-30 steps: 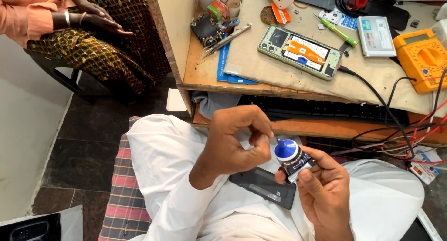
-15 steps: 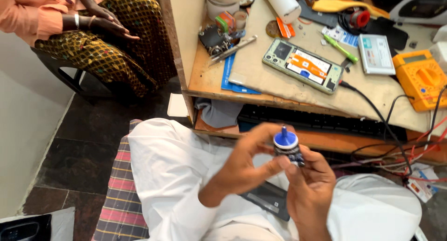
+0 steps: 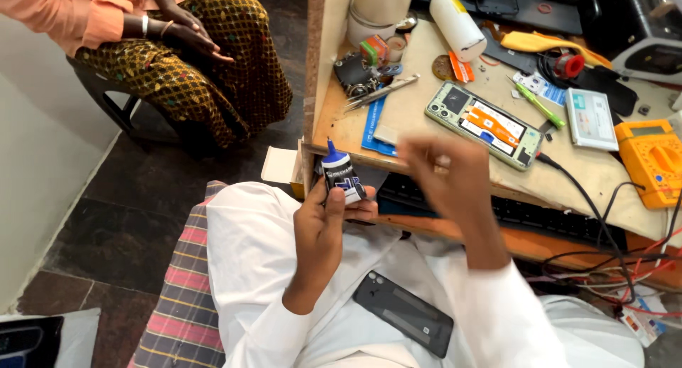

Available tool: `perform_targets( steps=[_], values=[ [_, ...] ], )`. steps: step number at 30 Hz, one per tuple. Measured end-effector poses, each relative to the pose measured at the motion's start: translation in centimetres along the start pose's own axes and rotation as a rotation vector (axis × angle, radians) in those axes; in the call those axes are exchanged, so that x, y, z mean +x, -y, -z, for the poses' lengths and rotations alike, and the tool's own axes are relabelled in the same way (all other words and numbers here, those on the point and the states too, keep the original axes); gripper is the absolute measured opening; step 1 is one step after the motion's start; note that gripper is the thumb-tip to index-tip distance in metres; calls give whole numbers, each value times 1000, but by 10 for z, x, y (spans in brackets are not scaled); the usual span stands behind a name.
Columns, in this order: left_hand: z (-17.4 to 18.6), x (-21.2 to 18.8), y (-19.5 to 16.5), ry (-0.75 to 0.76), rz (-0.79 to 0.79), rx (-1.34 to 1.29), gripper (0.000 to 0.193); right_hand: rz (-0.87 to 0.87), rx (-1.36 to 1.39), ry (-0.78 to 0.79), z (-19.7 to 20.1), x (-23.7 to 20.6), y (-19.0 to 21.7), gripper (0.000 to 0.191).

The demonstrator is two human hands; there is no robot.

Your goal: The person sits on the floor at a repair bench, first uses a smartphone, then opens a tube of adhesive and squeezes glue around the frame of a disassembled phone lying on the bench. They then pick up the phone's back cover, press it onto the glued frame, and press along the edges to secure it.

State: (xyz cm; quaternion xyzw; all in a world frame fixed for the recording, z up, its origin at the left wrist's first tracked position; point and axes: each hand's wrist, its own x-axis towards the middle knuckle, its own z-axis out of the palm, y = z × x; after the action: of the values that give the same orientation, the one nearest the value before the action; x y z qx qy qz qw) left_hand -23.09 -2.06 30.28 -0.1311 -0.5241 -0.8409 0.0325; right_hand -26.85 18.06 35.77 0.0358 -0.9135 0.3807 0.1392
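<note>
Black phone (image 3: pixel 403 312) lies below glue bottle (image 3: pixel 341 177).

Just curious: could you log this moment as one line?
left hand: holds small glue bottle upright | right hand: raised, blurred, empty | dark phone: on lap

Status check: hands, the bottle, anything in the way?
Left hand grips small blue-capped bottle, upright. Right hand blurred, empty, raised over desk edge. Nothing between them.

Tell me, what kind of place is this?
Probably a phone repair bench: an opened phone with its back off lies on the desk, beside an orange multimeter and tweezers.
</note>
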Motion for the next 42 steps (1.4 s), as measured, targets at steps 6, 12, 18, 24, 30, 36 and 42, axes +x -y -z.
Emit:
perform_targets(
  steps=[6,12,18,24,30,36,42],
  values=[
    [-13,4,2,-10,90,-44,38,547,-515,-23,-29,130,2,33],
    [-19,-5,-8,0,160,8,36,672,-463,-25,-25,130,-6,29],
    [-42,-15,-19,-33,67,186,29,287,-93,-33,28,72,-1,10],
    [-60,-29,-31,-2,-320,573,30,-177,700,94,81,-68,27,24],
    [-74,-36,-45,99,-280,490,27,-116,557,48,104,-105,61,24],
    [-77,-32,-56,126,-400,602,39,-159,480,35,108,-104,86,35],
    [-75,-27,-64,152,-439,641,40,-189,479,14,108,-102,91,39]
  ],
)
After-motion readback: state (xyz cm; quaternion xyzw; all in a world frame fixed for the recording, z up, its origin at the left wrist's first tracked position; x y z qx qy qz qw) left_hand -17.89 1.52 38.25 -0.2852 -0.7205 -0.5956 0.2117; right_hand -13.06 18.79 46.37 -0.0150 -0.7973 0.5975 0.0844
